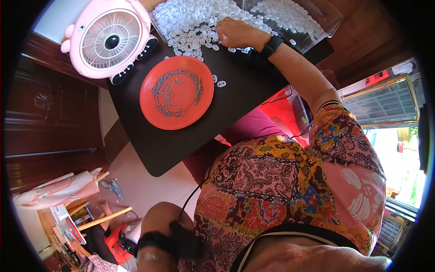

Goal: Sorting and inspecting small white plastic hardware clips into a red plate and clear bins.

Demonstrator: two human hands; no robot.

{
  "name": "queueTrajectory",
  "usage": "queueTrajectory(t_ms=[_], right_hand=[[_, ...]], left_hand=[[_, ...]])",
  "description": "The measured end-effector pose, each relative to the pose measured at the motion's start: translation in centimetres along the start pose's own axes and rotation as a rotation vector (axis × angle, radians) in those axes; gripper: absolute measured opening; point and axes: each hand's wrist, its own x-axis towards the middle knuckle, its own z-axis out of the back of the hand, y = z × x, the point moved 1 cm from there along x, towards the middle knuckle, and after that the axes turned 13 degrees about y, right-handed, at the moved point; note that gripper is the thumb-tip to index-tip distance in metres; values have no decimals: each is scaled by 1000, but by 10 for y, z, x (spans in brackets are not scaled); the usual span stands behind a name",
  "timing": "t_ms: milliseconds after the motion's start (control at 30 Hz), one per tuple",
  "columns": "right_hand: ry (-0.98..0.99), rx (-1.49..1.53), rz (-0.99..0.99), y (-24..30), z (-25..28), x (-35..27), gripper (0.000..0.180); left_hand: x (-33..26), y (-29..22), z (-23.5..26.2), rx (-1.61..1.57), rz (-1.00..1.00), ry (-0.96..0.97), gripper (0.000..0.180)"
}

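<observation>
My right hand (pixel 234 33), with a dark watch on its wrist, reaches to the front edge of a heap of small white oval plastic pieces (pixel 190 38). Its fingers are curled down at the pieces, and what they grip is hidden. Each loose oval seems to have two holes. Nearer to me on the black table (pixel 156 152) lies a red round plate (pixel 152 115). Many small thin grey metal pieces (pixel 198 90), like screws or pins, form a rough ring on it. Two white ovals (pixel 221 84) lie beside the plate. My left hand is out of view.
A pink fan (pixel 112 41) with an animal shape stands at the table's far left. A clear bin (pixel 324 29) of white ovals sits at the far right. A red container (pixel 283 109) is below the table's right edge. Another person's hand (pixel 80 249) shows at lower left.
</observation>
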Motion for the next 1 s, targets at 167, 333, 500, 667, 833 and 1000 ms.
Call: queueTrajectory(t_ms=[167,333,500,667,833,1000], right_hand=[[-110,-41,65,-3,5,-9,6],[-38,-15,3,0,3,-10,5],[33,79,36,17,13,-14,8],[10,128,60,10,5,-7,8],[17,87,47,10,14,-6,19],[17,-28,73,27,0,16,24]], left_hand=[[-97,29,0,590,591,262,34],[-176,44,-23,110,1414,270,23],[-206,24,-41,-19,1698,276,22],[-205,21,-42,-53,1670,285,16],[-117,108,-9,-298,772,553,29],[-55,115,-20,654,1644,728,47]])
